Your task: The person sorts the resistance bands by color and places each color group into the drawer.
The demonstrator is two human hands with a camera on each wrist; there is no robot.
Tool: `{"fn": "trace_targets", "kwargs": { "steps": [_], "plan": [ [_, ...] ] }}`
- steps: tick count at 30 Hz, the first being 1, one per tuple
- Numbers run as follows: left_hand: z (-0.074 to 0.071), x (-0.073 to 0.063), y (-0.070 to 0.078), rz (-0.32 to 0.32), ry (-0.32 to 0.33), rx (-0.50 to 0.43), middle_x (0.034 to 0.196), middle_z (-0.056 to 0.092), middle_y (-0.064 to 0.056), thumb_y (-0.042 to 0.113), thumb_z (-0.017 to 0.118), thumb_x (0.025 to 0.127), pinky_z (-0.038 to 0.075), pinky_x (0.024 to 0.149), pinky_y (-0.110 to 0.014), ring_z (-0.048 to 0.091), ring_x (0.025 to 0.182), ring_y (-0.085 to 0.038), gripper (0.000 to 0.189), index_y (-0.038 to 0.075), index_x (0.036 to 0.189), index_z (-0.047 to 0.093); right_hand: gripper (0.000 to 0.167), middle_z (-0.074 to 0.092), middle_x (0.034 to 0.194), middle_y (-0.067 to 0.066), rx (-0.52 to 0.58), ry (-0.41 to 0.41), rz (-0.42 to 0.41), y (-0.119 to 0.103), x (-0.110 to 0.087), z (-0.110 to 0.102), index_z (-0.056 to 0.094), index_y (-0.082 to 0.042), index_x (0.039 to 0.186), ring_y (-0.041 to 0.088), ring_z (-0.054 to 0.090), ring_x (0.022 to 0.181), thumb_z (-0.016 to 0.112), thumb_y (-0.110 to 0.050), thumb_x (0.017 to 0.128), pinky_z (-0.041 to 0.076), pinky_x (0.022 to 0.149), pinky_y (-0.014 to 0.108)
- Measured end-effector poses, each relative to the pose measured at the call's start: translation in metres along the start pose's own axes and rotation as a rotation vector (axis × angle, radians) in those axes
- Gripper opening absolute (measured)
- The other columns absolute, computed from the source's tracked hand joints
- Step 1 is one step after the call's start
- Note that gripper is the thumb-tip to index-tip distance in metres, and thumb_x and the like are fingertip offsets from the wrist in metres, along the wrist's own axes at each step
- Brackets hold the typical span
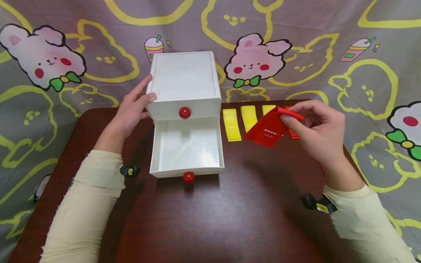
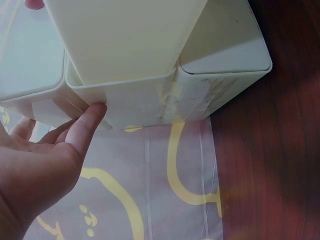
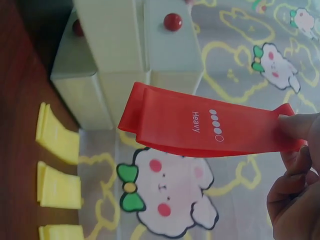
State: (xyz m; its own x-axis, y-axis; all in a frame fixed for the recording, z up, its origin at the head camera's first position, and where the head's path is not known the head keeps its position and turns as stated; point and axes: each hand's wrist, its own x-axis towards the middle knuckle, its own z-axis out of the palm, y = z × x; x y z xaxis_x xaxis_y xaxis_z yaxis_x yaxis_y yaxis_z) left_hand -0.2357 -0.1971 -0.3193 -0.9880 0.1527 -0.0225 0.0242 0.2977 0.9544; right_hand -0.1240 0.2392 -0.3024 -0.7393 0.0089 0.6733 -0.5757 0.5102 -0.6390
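A white drawer unit (image 1: 184,76) stands on the table, its drawer (image 1: 187,146) pulled out below the closed top one. Nothing lies in the part of that drawer I can see. My left hand (image 1: 131,106) rests on the unit's left side with fingers fairly straight, and the left wrist view shows a fingertip touching the white side wall (image 2: 135,100). Above the table, right of the unit, my right hand (image 1: 320,128) pinches one end of a folded red resistance band (image 1: 268,128). The band is printed "Heavy" and its other end points toward the drawers.
Folded yellow bands (image 1: 231,126) lie in a row right of the unit, partly behind the held band. Another red piece (image 1: 294,134) lies behind my right hand. Red round knobs (image 1: 189,178) stick out from the drawer fronts. A patterned cloth (image 1: 312,44) hangs behind the table (image 1: 210,219).
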Motion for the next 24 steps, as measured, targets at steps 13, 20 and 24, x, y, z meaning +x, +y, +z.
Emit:
{"fn": "trace_targets", "kwargs": {
  "steps": [13, 20, 24],
  "plan": [
    [0.001, 0.000, 0.001, 0.003, 0.006, -0.009, 0.163, 0.024, 0.004, 0.040, 0.052, 0.103, 0.038, 0.105, -0.057, 0.039, 0.138, -0.028, 0.059, 0.048, 0.156, 0.026, 0.022, 0.063, 0.074, 0.003, 0.070, -0.086, -0.073, -0.026, 0.016, 0.030, 0.074, 0.000, 0.103, 0.013, 0.039, 0.051, 0.078, 0.002, 0.082, 0.037, 0.048, 0.025],
    [0.002, 0.002, 0.002, -0.002, 0.009, 0.001, 0.163, 0.023, 0.005, 0.042, 0.052, 0.102, 0.038, 0.105, -0.057, 0.038, 0.139, -0.027, 0.060, 0.049, 0.155, 0.026, 0.018, 0.060, 0.070, -0.002, 0.155, -0.154, -0.106, -0.044, 0.022, 0.058, 0.074, -0.002, 0.101, 0.015, 0.042, 0.051, 0.078, -0.002, 0.084, 0.036, 0.047, 0.027],
    [0.002, 0.002, 0.002, 0.003, 0.009, -0.004, 0.163, 0.023, 0.006, 0.041, 0.052, 0.102, 0.038, 0.105, -0.057, 0.038, 0.139, -0.027, 0.060, 0.048, 0.155, 0.026, 0.016, 0.066, 0.079, -0.003, 0.235, -0.205, -0.134, -0.048, 0.024, 0.077, 0.073, -0.003, 0.100, 0.014, 0.043, 0.050, 0.077, -0.003, 0.084, 0.037, 0.046, 0.027]
  ]
}}
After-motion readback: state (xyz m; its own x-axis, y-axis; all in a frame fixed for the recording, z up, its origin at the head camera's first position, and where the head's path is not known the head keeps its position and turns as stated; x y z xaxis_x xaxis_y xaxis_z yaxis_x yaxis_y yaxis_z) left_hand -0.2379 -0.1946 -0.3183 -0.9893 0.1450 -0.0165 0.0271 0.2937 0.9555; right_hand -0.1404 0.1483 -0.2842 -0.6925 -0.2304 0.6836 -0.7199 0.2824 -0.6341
